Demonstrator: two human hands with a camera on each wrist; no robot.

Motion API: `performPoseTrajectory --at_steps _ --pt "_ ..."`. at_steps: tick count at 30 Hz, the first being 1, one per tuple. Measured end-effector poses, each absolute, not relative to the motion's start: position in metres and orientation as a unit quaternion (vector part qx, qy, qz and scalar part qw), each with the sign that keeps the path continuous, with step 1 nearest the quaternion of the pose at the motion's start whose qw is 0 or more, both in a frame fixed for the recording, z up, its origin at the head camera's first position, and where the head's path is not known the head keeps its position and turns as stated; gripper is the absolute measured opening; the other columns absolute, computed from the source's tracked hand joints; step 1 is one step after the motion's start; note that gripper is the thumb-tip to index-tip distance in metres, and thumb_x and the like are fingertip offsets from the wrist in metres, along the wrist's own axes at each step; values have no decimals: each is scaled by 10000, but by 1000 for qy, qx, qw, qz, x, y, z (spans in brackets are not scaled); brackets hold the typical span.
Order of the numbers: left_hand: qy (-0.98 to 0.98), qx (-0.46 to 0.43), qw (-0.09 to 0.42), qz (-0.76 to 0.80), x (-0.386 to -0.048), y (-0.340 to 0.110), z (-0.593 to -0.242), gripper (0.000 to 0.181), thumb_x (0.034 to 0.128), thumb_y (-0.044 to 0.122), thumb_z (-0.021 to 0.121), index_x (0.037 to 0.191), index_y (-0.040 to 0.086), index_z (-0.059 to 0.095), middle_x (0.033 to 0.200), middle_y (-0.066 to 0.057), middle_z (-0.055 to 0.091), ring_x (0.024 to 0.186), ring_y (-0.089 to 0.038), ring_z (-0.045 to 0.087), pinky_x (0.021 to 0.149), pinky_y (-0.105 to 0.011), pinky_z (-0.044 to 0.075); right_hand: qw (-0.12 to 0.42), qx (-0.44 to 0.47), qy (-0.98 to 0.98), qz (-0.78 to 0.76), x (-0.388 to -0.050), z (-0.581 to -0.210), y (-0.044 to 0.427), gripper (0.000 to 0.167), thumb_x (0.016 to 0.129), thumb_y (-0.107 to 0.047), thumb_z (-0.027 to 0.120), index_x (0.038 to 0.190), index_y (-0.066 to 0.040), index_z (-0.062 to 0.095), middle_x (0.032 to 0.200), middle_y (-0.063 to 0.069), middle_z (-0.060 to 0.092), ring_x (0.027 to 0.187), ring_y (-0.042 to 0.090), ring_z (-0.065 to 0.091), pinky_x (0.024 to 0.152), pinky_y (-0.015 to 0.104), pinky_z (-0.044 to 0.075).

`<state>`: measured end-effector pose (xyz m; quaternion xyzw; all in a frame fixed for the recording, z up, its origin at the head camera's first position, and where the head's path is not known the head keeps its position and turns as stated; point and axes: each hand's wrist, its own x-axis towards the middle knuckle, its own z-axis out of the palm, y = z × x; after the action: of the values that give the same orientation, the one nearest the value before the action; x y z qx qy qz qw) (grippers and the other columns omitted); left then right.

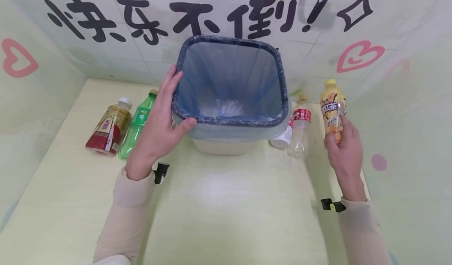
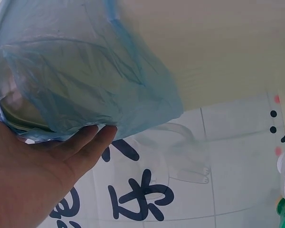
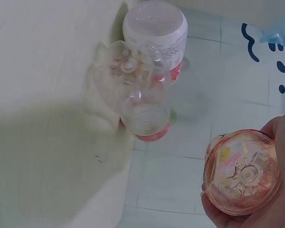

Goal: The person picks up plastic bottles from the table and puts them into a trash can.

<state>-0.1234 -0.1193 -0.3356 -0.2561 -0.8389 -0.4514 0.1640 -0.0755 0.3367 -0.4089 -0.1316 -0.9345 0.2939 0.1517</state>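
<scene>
My left hand (image 1: 159, 120) holds the left front corner of a dark-rimmed trash bin (image 1: 229, 122), its thumb at the front rim and its fingers along the left side. A bluish translucent bag lines the bin and hangs over its outside; in the left wrist view my fingers press this bag (image 2: 85, 85). My right hand (image 1: 346, 155) grips the lower part of a yellow-capped orange tea bottle (image 1: 331, 110) at the right. Its clear base (image 3: 244, 173) faces the camera in the right wrist view, with part of the grip hidden.
Left of the bin lie a red-and-gold bottle (image 1: 109, 129) and a green bottle (image 1: 135, 129). On its right are a white bottle (image 1: 281, 139), partly hidden, and a clear red-labelled bottle (image 1: 300, 133). A wall with black lettering (image 1: 192, 16) closes the table's (image 1: 219, 210) back.
</scene>
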Motion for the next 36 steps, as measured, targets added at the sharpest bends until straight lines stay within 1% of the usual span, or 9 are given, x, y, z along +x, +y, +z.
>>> performPoseTrajectory --at_steps 5,8,10,12,16,23,27,30,36 --pt "-838 -257 164 -453 -124 -119 -336 1023 841 827 420 1583 148 232 1663 6 104 1508 -179 124 1183 -538 179 168 -126 -933 292 -76 -402 336 607 965 -206 487 1554 -262 351 1439 193 477 932 362 551 647 386 454" --pt "-837 -259 166 -453 -124 -119 -336 1032 838 828 424 1580 135 238 1662 -7 109 1508 -184 126 1186 -530 177 196 -112 -927 301 -76 -398 335 599 946 -167 517 1529 -248 407 1389 176 527 922 324 555 635 233 454" --pt "-836 -259 167 -454 -124 -119 -336 1037 836 829 424 1578 129 241 1662 -12 110 1508 -185 125 1187 -526 175 209 -107 -918 321 -75 -395 334 597 933 -132 536 1509 -257 444 1353 146 554 919 264 552 596 127 437" --pt "-836 -259 167 -454 -125 -119 -336 1041 834 831 425 1577 125 243 1662 -12 110 1508 -185 125 1189 -523 172 217 -105 -904 353 -75 -391 333 596 925 -95 553 1487 -277 474 1317 109 571 870 184 561 550 68 437" --pt "-836 -258 167 -455 -125 -118 -336 1045 830 834 425 1578 127 242 1662 -9 108 1508 -184 123 1191 -518 163 224 -105 -878 409 -75 -383 330 608 919 -30 564 1461 -297 497 1249 66 580 769 79 576 516 102 480" --pt "-834 -258 167 -458 -124 -118 -336 1047 833 832 426 1579 122 235 1662 -7 106 1508 -183 121 1193 -515 156 250 -92 -877 400 -77 -372 328 584 930 -15 570 1453 -269 515 1371 67 572 902 94 565 531 76 471" --pt "-833 -260 172 -456 -125 -118 -336 1041 840 825 425 1578 116 237 1661 -16 114 1508 -186 127 1193 -516 160 265 -64 -874 401 -76 -363 325 587 923 13 583 1437 -267 539 1366 58 581 878 74 581 533 76 475" --pt "-833 -261 175 -456 -125 -118 -336 1035 843 821 426 1578 116 238 1661 -18 116 1508 -188 129 1191 -520 166 284 -37 -872 397 -76 -356 322 566 910 36 600 1413 -222 576 1346 70 596 895 52 578 542 62 463" --pt "-833 -260 177 -454 -124 -118 -337 1031 847 819 422 1578 115 236 1661 -20 117 1508 -191 131 1189 -525 169 315 22 -863 395 -80 -338 317 532 887 79 601 1386 -105 594 1336 110 607 984 90 561 535 44 431"
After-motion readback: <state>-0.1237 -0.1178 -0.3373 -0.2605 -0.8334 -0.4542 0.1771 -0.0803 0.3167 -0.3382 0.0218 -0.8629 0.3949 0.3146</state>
